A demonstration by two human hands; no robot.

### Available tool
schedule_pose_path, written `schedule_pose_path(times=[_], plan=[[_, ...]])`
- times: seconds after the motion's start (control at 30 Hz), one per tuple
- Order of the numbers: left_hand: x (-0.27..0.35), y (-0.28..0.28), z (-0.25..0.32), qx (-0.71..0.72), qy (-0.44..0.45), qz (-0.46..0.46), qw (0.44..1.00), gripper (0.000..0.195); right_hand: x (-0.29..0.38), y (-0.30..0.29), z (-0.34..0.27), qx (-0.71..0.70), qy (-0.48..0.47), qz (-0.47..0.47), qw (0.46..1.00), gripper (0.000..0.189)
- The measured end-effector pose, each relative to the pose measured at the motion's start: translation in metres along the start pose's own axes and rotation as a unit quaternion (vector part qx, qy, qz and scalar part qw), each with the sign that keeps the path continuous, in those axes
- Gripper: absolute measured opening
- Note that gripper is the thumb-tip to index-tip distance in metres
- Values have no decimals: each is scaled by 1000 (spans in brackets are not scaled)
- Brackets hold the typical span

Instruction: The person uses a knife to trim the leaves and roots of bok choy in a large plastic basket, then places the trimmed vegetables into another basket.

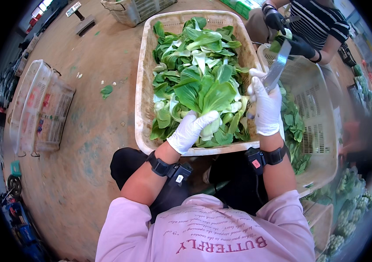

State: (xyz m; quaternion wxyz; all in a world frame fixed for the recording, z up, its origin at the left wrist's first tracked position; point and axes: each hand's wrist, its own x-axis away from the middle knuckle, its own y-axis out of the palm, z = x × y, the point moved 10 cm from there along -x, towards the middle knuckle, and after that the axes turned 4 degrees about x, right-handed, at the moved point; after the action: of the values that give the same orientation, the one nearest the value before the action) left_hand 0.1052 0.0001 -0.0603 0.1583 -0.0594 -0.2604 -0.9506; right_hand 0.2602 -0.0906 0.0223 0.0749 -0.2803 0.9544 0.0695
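Observation:
In a white glove, my left hand (193, 129) grips a head of bok choy (207, 95) by its pale base, its leaves fanned away from me. My right hand (265, 101), also gloved, holds a broad-bladed knife (278, 67) with the blade pointing up and away. Both hands are over the near part of a white plastic crate (139, 98), the right one by its right side. Loose bok choy leaves and heads (194, 42) fill much of this crate. The knife's handle is mostly hidden in my fist.
A second crate (331, 140) with greens stands at the right. Beyond it, a co-worker in black gloves (299, 49) holds a vegetable and a knife. Stacked crates (32, 108) are at the left, another crate (140, 13) and a scale (86, 24) farther off. Leaf scraps (106, 91) lie on the floor.

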Motion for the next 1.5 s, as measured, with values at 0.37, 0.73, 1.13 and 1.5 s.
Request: schedule_pose_path(times=[0.37, 0.73, 1.13, 1.5], plan=[[-1, -25, 21, 86, 50, 87, 991, 62, 49, 79, 13, 21, 43, -231, 972, 61], [27, -6, 88, -478, 279, 216, 805, 58, 42, 57, 16, 111, 54, -213, 969, 40], [28, -29, 91, -496, 239, 272, 790, 41, 61, 82, -35, 450, -290, -134, 834, 30], [53, -12, 115, -615, 341, 347, 620, 45, 43, 81, 16, 615, -164, -131, 760, 8]])
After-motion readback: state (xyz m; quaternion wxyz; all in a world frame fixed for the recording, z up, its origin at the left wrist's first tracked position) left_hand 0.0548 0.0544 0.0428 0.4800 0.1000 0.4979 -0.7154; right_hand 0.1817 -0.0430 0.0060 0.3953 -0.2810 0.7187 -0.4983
